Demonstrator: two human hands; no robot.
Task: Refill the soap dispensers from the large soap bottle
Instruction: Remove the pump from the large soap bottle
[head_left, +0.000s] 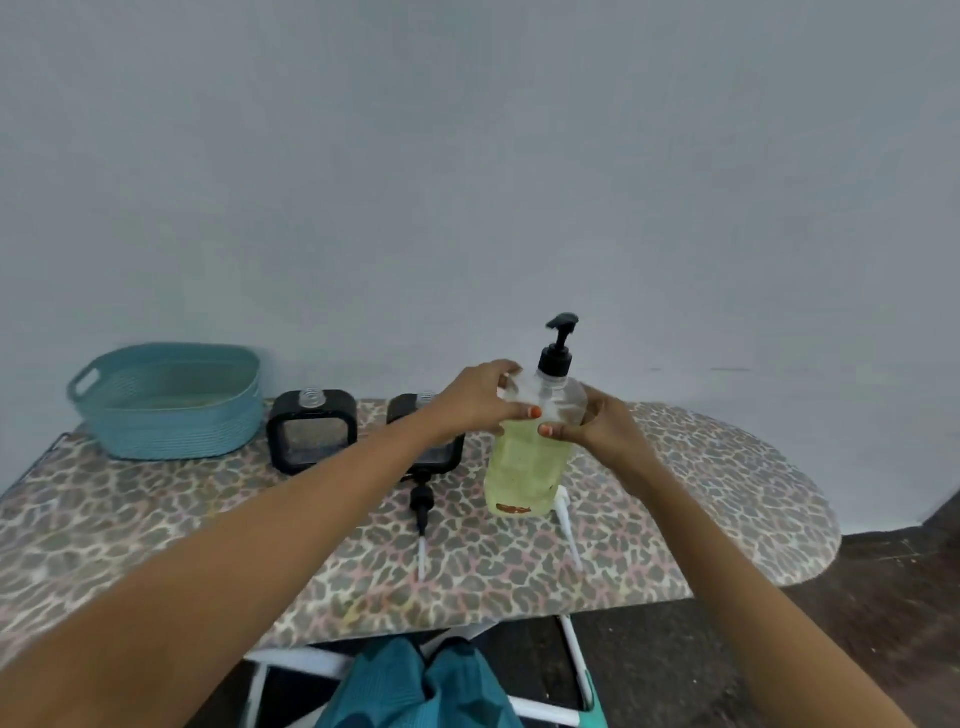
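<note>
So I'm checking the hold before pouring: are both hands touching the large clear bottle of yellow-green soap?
Touching. The head view shows the left hand and right hand wrapped around the large clear soap bottle, fingertips pressed on it.

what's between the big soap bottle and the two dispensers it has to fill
Nothing visible stands between them. The big soap bottle, gripped by the left hand and right hand, stands just right of the nearer dispenser; the farther dispenser is beyond it. The bottle's own pump is not yet off.
</note>
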